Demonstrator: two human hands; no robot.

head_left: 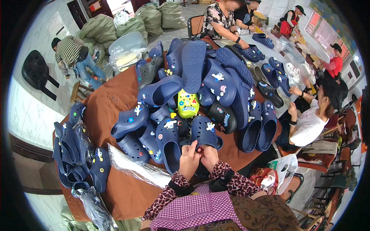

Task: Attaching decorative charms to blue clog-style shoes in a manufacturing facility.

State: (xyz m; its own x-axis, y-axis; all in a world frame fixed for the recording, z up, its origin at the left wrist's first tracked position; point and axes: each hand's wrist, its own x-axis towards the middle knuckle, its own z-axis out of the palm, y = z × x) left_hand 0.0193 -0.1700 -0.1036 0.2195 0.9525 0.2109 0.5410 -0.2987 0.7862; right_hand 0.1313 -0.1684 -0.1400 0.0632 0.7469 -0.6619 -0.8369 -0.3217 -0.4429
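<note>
My left hand [188, 160] and my right hand [209, 156] are close together at the near side of the pile. Just beyond them is a navy clog [202, 129] with a white charm on its toe, its open end toward me. The right hand's fingers grip this clog's near rim and are partly hidden by it. My left fingers are pinched beside the rim; whatever is between them is too small to make out. Left of the hands lies another navy clog [169, 140] with charms. A lime-green clog [188, 104] and a black clog [223, 118] are farther in.
The brown-covered table [127, 192] bears many heaped navy clogs. Clear plastic bags [138, 165] lie left of my hands. More clogs [100, 167] stand at the left edge. Several people work around a long table on the right. Filled sacks [98, 29] stand at the back.
</note>
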